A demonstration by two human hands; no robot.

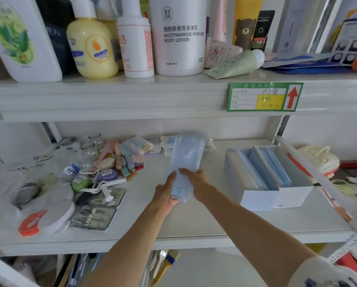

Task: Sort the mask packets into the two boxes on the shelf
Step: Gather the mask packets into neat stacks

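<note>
On shelf (194, 220): both hands' fingers (171, 179) grip blue mask packets (186, 162).

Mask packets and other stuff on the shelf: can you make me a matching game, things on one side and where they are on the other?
Things
1. mask packets
2. two boxes
3. body lotion bottle
4. manicure set

Places
A. on the upper shelf, standing upright
B. on the lower shelf, right of the hands
C. held in the left hand and the right hand
D. on the lower shelf, left of the hands

Pairs: 1-C, 2-B, 3-A, 4-D
</note>
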